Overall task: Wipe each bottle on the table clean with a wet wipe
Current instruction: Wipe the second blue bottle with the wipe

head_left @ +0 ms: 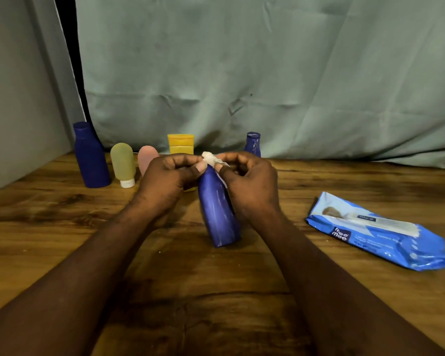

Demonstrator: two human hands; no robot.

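At the back left of the wooden table stand a tall blue bottle, a green tube, a pink tube and a yellow bottle. In the middle, the left hand, fingers curled, pinches the neck of a streaked blue bottle that leans with its base on the table, while the right hand, also curled, pinches a wet wipe against its top. A small blue bottle stands behind, and a wipes pack lies at the right.
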